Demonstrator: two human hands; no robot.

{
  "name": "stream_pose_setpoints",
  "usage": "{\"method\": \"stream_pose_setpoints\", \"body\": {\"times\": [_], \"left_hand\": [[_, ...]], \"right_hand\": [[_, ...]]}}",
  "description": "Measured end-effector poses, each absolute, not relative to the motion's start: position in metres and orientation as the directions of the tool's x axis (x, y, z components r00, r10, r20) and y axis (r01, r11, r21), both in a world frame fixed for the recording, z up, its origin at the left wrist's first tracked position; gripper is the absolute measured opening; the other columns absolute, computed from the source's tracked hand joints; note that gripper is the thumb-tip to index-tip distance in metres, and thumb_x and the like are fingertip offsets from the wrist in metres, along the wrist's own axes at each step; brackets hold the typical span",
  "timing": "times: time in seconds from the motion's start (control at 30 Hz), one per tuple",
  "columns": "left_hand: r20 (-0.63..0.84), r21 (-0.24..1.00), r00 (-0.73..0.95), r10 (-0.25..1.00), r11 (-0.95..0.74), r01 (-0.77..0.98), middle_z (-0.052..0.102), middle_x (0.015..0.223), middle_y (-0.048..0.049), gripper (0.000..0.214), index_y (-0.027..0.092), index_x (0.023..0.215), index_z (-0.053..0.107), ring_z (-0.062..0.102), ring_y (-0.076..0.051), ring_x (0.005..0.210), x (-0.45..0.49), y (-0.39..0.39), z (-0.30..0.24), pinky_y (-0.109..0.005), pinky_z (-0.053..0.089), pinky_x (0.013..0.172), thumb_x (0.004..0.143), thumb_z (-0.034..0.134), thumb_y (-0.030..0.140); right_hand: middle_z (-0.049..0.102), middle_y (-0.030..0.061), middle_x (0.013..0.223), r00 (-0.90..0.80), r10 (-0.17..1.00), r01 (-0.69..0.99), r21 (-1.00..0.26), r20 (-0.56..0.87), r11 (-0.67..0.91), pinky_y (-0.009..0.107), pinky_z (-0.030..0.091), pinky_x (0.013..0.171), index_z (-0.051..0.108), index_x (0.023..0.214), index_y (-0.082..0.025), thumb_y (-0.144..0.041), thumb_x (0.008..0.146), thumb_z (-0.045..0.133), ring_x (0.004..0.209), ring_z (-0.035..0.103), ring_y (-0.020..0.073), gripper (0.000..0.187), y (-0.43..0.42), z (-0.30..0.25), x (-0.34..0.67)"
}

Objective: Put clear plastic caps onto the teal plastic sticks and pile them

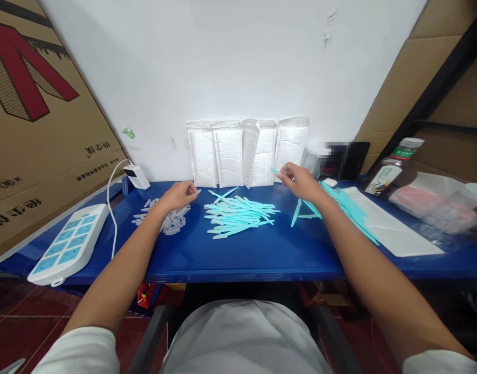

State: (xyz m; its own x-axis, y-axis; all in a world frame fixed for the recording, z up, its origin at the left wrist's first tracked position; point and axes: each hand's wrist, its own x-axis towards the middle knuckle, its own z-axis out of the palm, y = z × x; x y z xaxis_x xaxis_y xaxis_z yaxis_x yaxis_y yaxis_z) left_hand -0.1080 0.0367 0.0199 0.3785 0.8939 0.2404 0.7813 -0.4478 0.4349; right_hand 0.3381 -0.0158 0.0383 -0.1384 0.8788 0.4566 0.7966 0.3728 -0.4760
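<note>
My left hand (pixel 180 195) rests over a heap of small clear plastic caps (pixel 168 220) on the blue table (pixel 242 254), fingers pinched on one clear cap. My right hand (pixel 300 182) is raised near the back of the table and pinches a thin teal plastic stick (pixel 276 171) by its end. A pile of several teal sticks (pixel 238 215) lies between my hands. More teal sticks (pixel 349 208) lie under and to the right of my right forearm.
White bubble mailers (pixel 248 150) lean on the wall behind the pile. A white power strip (pixel 69 244) and charger (pixel 136 176) sit at left. White sheet (pixel 390 228), bottle (pixel 394 166) and clear bags (pixel 440 202) are at right. Cardboard boxes (pixel 39 119) stand at left.
</note>
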Motion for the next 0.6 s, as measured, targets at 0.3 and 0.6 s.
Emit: {"method": "stream_pose_setpoints", "body": {"times": [0.3, 0.6], "left_hand": [[0.239, 0.755, 0.47, 0.85, -0.467, 0.461, 0.08, 0.101, -0.013, 0.044, 0.015, 0.113, 0.077, 0.075, -0.024, 0.089, -0.066, 0.009, 0.036, -0.039, 0.061, 0.086, 0.094, 0.063, 0.052], [0.339, 0.618, 0.431, 0.836, -0.543, 0.568, 0.082, 0.105, -0.0122, 0.051, 0.016, 0.121, 0.077, 0.077, -0.028, 0.096, -0.061, 0.005, 0.028, -0.041, 0.059, 0.092, 0.095, 0.063, 0.058]], "right_hand": [[0.075, 0.0062, 0.089, -0.269, 0.874, 0.824, -0.373, 0.405, 0.427, 0.029, 0.041, 0.071, 0.068, 0.099, -0.021, -0.039, 0.101, 0.058, 0.078, 0.064, 0.0195, 0.021, -0.012, 0.027, 0.329], [0.078, 0.0089, 0.096, -0.364, 0.85, 0.753, -0.417, 0.381, 0.509, 0.032, 0.048, 0.08, 0.073, 0.093, -0.019, -0.028, 0.103, 0.046, 0.088, 0.068, 0.0228, 0.031, -0.014, 0.027, 0.317]]}}
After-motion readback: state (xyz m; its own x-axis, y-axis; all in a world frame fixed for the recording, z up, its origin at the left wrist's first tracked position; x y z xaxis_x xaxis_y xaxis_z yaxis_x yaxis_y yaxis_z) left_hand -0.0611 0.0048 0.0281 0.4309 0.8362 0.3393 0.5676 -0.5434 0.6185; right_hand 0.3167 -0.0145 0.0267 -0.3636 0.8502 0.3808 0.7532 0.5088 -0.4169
